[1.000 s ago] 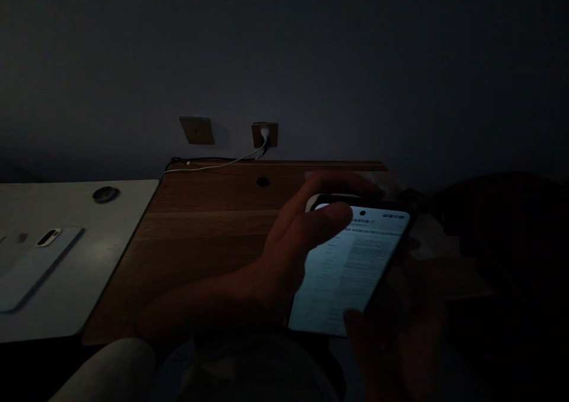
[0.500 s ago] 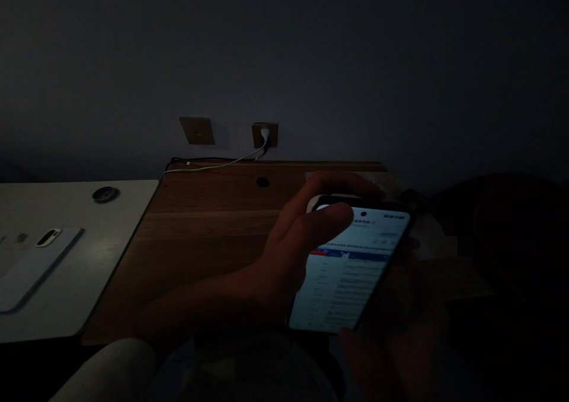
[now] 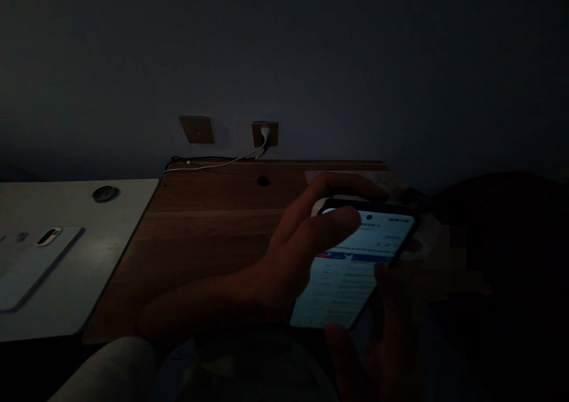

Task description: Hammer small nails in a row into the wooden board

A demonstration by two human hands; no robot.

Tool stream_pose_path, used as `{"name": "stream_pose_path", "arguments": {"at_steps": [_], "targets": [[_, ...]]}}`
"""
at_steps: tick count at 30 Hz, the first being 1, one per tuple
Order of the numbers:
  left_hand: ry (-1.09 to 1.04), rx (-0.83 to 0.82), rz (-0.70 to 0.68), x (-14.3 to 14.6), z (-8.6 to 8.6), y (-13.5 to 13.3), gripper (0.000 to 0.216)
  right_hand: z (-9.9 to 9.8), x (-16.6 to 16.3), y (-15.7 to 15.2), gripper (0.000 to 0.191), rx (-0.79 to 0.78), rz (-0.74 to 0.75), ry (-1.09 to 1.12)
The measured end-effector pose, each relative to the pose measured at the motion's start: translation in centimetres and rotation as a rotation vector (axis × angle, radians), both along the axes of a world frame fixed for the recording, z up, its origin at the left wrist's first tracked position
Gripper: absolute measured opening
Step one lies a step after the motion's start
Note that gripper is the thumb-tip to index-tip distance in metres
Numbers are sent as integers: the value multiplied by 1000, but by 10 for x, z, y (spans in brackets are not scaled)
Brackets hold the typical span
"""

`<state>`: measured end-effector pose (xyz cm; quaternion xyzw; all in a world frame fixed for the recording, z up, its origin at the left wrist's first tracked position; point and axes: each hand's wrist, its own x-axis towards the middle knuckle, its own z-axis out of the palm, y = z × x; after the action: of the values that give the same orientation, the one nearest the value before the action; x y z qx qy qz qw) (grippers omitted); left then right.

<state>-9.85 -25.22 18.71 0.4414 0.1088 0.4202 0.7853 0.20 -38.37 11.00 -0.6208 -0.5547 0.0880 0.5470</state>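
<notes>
A lit smartphone is tilted above the desk, its screen showing a page with small text and a blue band. My left hand is closed around its upper left side, with the thumb over the top of the screen and a finger along the far edge. In the dark at the lower right is my right hand, its thumb at the phone's bottom edge and its forefinger at the right edge of the screen. Thumb and forefinger are apart; the other fingers are hard to make out.
The phone is above a brown wooden desk. To the left, a white board carries a pale phone-like item and a dark round item. A white cable runs to a wall socket. The right side is very dark.
My right hand has shifted left, and its forefinger has come from beside the phone to the screen's right edge. The phone and my left hand have moved slightly right.
</notes>
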Motion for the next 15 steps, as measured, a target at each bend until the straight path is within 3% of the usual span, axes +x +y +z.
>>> {"name": "stream_pose_path", "arguments": {"at_steps": [3,7,11,15], "targets": [[-27,-20,-10,1,2,-1,42,7,-7,2,49,-21,-59,-15],[-46,-21,-21,2,2,-1,41,9,-11,1,59,-50,-67,-8],[-61,1,-40,2,-1,0,40,11,-8,1,68,-42,-51,-20],[-52,8,-12,2,-1,1,41,17,-8,4,65,-30,-16,-99]]}}
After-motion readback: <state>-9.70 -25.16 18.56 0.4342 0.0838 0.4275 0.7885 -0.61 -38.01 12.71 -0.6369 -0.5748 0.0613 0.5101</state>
